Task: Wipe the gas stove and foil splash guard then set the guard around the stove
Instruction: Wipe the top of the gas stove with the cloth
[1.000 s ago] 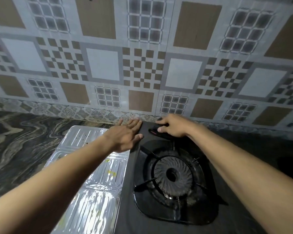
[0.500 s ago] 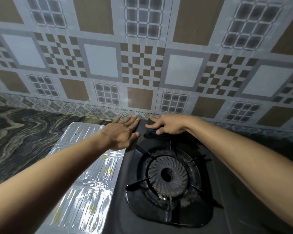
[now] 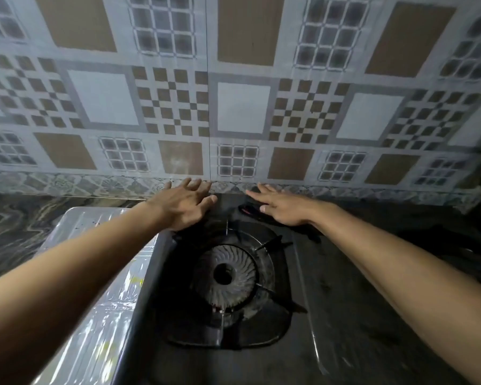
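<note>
While both arms are stretched out toward the far tiled wall (image 3: pixel 242 107), the left hand (image 3: pixel 182 205) is laid flat, fingers spread and holding nothing, on the gas stove (image 3: pixel 233 276) far-left corner. The right hand (image 3: pixel 282 207) is splayed open too, empty. The foil splash guard (image 3: pixel 95 315) is lying flat just left of the stove.

Dim, soft-focus wide-angle view, glare streaks on the foil guard (image 3: pixel 100 323) (edges bowed, slightly smeared).

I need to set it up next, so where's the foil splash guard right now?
In the head view, the foil splash guard lies flat on the counter, against the gas stove's left side, under the left forearm.
</note>
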A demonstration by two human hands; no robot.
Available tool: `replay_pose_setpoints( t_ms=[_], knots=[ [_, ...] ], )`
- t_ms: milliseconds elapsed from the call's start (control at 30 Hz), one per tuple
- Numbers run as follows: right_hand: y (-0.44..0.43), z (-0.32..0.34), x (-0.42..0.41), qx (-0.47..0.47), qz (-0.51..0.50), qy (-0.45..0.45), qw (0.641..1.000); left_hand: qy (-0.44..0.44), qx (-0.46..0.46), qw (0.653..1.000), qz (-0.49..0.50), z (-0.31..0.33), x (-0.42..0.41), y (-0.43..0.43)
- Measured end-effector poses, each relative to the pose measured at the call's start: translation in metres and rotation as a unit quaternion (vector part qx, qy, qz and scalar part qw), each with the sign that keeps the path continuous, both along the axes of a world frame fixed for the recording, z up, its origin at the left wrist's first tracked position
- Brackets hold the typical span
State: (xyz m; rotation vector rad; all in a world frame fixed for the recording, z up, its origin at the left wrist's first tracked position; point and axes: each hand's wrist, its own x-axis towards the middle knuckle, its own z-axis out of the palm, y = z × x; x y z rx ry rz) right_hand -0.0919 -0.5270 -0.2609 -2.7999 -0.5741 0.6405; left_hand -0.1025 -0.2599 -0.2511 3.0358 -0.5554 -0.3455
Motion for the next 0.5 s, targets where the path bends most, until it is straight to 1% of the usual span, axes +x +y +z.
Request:
replay_pose_setpoints(
  t_ms=[167, 300, 500],
  knots=[
    [-0.025, -0.005, -0.016, 0.010, -0.032, -0.036, 0.999, 0.023, -0.010, 0.999, -0.024, 0.006, 0.000, -0.049],
    [-0.046, -0.009, -0.027, 0.001, -0.033, -0.037, 0.999, 0.034, 0.000, 0.999, -0.032, 0.001, -0.004, -0.074],
    [-0.078, -0.010, -0.041, -0.009, -0.075, -0.046, 0.996, 0.079, 0.028, 0.996, -0.019, 0.001, -0.010, -0.095]
  ],
)
